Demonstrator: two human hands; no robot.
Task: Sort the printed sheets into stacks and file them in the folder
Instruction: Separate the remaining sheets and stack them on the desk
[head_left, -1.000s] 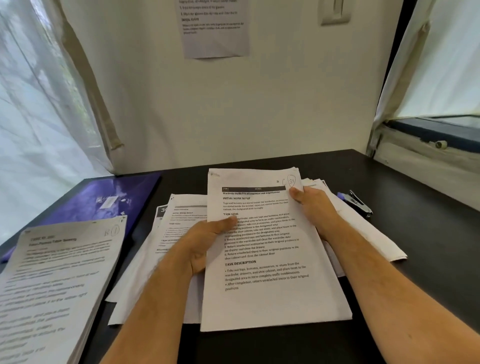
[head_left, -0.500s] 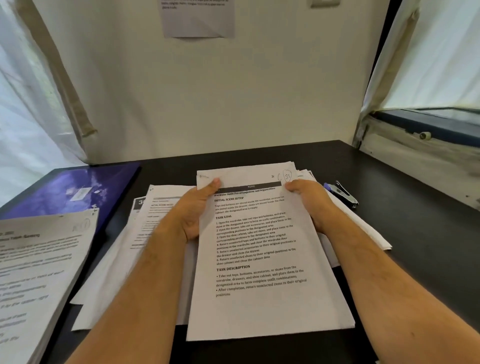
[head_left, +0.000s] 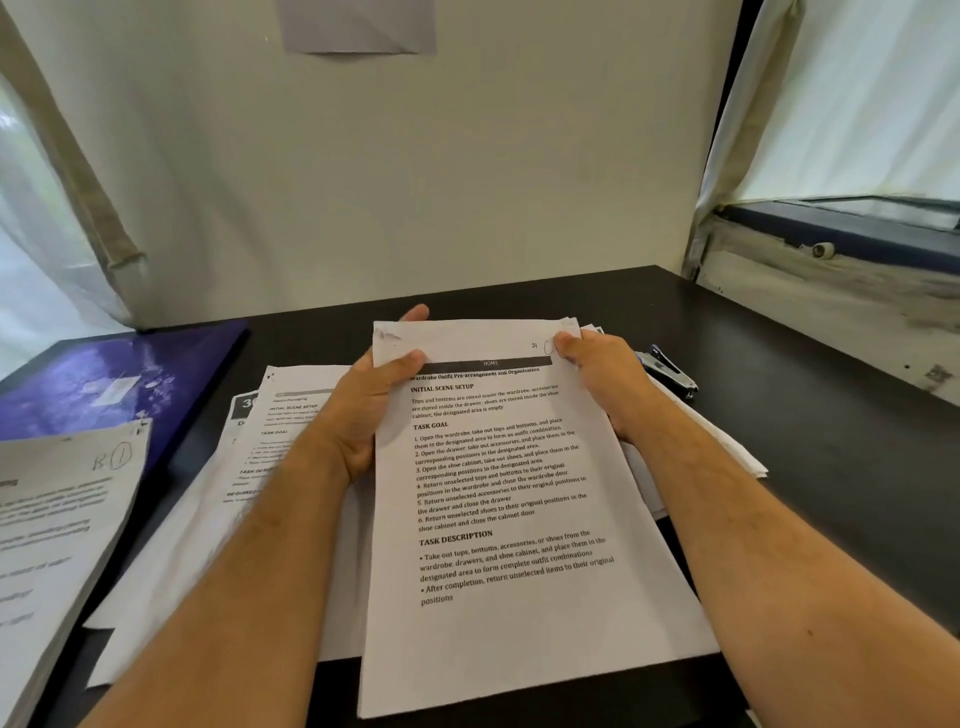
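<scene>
Both hands grasp 1 sheaf of printed sheets (head_left: 519, 519) at its far corners. The left hand (head_left: 374, 410) pinches the far-left corner, thumb on the printed face and a fingertip showing past the far edge. The right hand (head_left: 602, 379) grips the far-right corner, thumb lying on the face beside a handwritten mark. The sheaf's top page is headed "Wardrobe Outfit Pre-arrangement and Organization"; its near edge lies over the front of the black table (head_left: 831, 441). Left of the sheaf, loose printed pages (head_left: 249, 467) are spread flat on the table. Further left sits a thick paper stack (head_left: 57, 519), overlapping a purple folder (head_left: 119, 379). Just right of the sheaf, more white sheets (head_left: 717, 447) fan out, and a stapler (head_left: 670, 371) lies beyond them.
</scene>
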